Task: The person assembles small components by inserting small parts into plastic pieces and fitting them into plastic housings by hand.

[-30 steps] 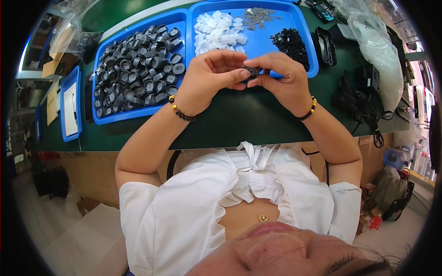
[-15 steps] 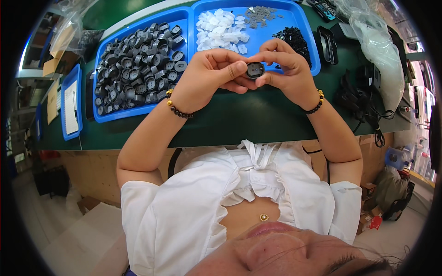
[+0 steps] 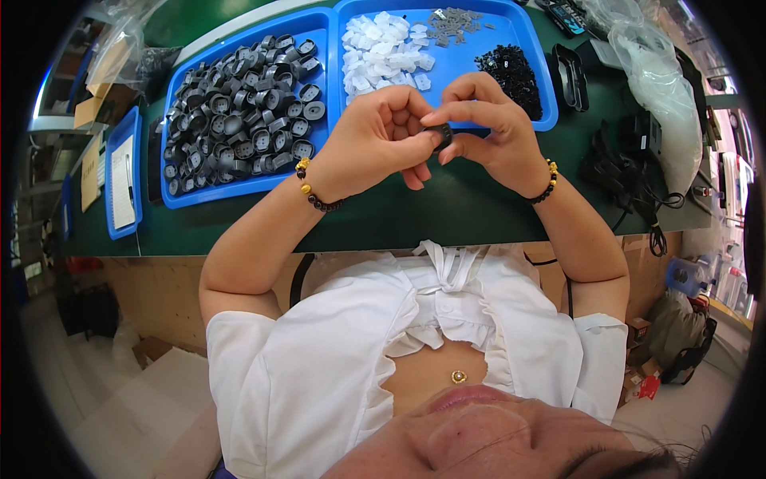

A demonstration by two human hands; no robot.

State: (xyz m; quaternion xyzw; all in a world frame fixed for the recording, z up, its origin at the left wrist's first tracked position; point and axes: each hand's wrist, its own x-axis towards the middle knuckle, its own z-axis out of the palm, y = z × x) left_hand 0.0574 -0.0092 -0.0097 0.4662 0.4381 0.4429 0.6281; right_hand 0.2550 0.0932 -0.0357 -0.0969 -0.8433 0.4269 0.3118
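Note:
A small black plastic housing [image 3: 443, 136] is held up between both hands, over the table's near strip. My left hand [image 3: 384, 136] grips its left side, with the thumb across it. From the right, the thumb and fingers of my right hand [image 3: 488, 128] pinch the same part. It is tilted, so its hollow face is mostly out of sight. Behind the hands lie two blue trays. The left tray [image 3: 329, 60] carries a heap of similar dark housings [image 3: 239, 120]. In the right tray [image 3: 511, 36] are white translucent pieces [image 3: 383, 52], small grey pieces [image 3: 453, 24] and tiny black parts [image 3: 511, 76].
A narrow blue tray with a notepad [image 3: 123, 180] and pen stands at the far left. To the right are an open black case [image 3: 569, 76], black cables with an adapter [image 3: 638, 136] and a clear plastic bag [image 3: 658, 88]. The green table's [image 3: 375, 219] front edge runs before me.
The black housing has turned from showing its hollow face to a tilted, edge-on pose. Both hands shifted slightly, and my left fingers opened somewhat behind it.

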